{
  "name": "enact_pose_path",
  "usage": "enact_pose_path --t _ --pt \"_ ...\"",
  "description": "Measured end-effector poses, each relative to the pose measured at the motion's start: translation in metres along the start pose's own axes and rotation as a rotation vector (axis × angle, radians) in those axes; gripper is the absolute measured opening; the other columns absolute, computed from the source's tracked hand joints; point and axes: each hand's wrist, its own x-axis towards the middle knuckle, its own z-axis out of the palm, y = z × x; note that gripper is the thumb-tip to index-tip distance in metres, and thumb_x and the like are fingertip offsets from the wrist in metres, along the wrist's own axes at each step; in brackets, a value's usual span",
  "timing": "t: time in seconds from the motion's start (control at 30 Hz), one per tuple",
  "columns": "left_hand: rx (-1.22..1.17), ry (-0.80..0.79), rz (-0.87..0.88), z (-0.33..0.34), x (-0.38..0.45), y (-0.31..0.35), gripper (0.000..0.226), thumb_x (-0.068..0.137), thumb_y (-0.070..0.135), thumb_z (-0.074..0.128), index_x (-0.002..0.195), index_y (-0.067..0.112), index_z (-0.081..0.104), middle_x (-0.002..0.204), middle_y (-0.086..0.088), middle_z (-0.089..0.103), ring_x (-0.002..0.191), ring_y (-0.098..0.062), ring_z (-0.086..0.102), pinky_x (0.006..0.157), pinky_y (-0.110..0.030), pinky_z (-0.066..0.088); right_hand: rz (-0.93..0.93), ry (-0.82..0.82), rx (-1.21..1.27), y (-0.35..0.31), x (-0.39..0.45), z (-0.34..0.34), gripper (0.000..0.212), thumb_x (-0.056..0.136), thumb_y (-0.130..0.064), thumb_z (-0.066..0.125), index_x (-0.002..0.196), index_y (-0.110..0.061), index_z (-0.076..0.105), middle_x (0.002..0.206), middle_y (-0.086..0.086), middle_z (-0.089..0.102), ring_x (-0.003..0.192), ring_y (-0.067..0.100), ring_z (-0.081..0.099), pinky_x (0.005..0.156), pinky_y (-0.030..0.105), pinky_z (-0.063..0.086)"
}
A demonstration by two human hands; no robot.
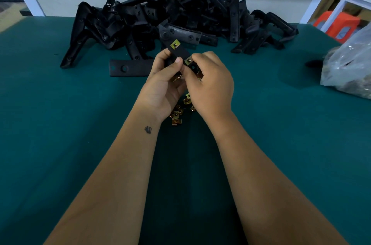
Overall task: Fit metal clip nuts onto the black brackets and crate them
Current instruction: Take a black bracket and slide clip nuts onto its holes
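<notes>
Inspector: Fingers of the left hand pinch the black bracket at centre frame; its thumb lies across the strip. The right hand grips the same bracket's lower end, fingers on the clip nut being pushed on.

Clerk: Risk?

Inspector: In my judgement, a skewed push could leave the nut off its hole, or spring it loose onto the surface.

Clerk: Condition of the part?

Inspector: Flat matte strip, tilted; one brass-coloured nut seated toward 12 o'clock. Loose nuts lie at 6 o'clock beneath the wrists; bracket pile at 12; plastic bag at 3. No crate visible.
</notes>
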Motion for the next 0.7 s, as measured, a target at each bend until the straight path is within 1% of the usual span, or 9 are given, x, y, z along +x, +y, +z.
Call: enact_pose_path --t 0.17,0.23,0.3,0.37,0.47,0.53,0.6,0.7 --pt "0.032 0.011 0.000 -0.0006 0.0010 -0.0006 0.025 0.099 0.011 0.054 0.122 0.021 0.053 0.103 -0.001 0.067 0.092 -0.016 0.064 0.077 -0.029 0.057 0.018 0.004 0.013 0.0017 -0.0023 0.0034 0.019 0.088 -0.031 0.067 0.093 -0.012 0.065 0.090 -0.003 0.059 0.077 0.014 0.055 0.055 0.034 0.047" --pt "0.028 0.011 0.006 -0.0002 0.0011 -0.0008 0.023 0.099 0.010 0.054 0.120 0.021 0.055 0.102 -0.001 0.069 0.090 -0.015 0.065 0.077 -0.030 0.057 0.038 0.044 0.015 0.0016 -0.0027 0.0044 0.024 0.085 -0.032 0.071 0.098 -0.012 0.064 0.095 -0.002 0.059 0.080 0.013 0.057 0.057 0.033 0.048" --pt "0.011 0.010 0.009 -0.0001 0.0011 -0.0010 0.023 0.099 0.010 0.054 0.119 0.022 0.055 0.102 0.000 0.069 0.092 -0.016 0.066 0.079 -0.031 0.057 0.053 0.089 0.019 0.0013 -0.0020 0.0045 0.029 0.082 -0.032 0.074 0.100 -0.012 0.064 0.098 -0.002 0.060 0.083 0.012 0.059 0.058 0.029 0.048" --pt "0.006 0.007 0.007 -0.0006 0.0014 -0.0012 0.023 0.099 0.011 0.055 0.119 0.022 0.054 0.101 0.001 0.069 0.090 -0.015 0.066 0.079 -0.031 0.057 0.038 0.107 0.022 0.0002 -0.0017 0.0044 0.026 0.081 -0.030 0.075 0.096 -0.011 0.065 0.095 -0.001 0.061 0.081 0.013 0.060 0.057 0.030 0.048" --pt "0.042 0.002 -0.020 -0.0009 0.0016 -0.0016 0.022 0.099 0.016 0.056 0.118 0.026 0.055 0.095 0.003 0.068 0.084 -0.014 0.064 0.074 -0.031 0.056 -0.014 0.115 0.012 -0.0024 -0.0012 0.0032 0.017 0.082 -0.023 0.073 0.089 -0.010 0.065 0.090 -0.001 0.061 0.077 0.015 0.059 0.055 0.032 0.047" --pt "0.067 -0.008 -0.038 -0.0014 0.0015 -0.0020 0.022 0.099 0.019 0.056 0.118 0.028 0.054 0.090 0.004 0.066 0.082 -0.015 0.063 0.073 -0.034 0.054 -0.030 0.115 0.001 -0.0036 -0.0003 0.0026 0.014 0.082 -0.019 0.072 0.089 -0.009 0.065 0.089 -0.001 0.061 0.078 0.016 0.058 0.055 0.032 0.046" --pt "0.067 -0.027 -0.049 -0.0020 0.0013 -0.0020 0.021 0.099 0.020 0.055 0.118 0.028 0.054 0.089 0.003 0.064 0.083 -0.016 0.063 0.074 -0.037 0.053 -0.025 0.119 0.012 -0.0044 0.0004 0.0026 0.013 0.083 -0.016 0.071 0.090 -0.007 0.066 0.090 0.000 0.062 0.079 0.017 0.058 0.056 0.034 0.046" --pt "0.057 -0.064 -0.047 -0.0023 0.0016 -0.0021 0.017 0.099 0.021 0.054 0.115 0.027 0.056 0.091 0.003 0.067 0.086 -0.016 0.066 0.080 -0.039 0.053 -0.032 0.129 0.035 -0.0063 0.0006 0.0029 0.012 0.084 -0.015 0.070 0.091 -0.006 0.066 0.089 0.001 0.062 0.078 0.017 0.058 0.056 0.032 0.045"
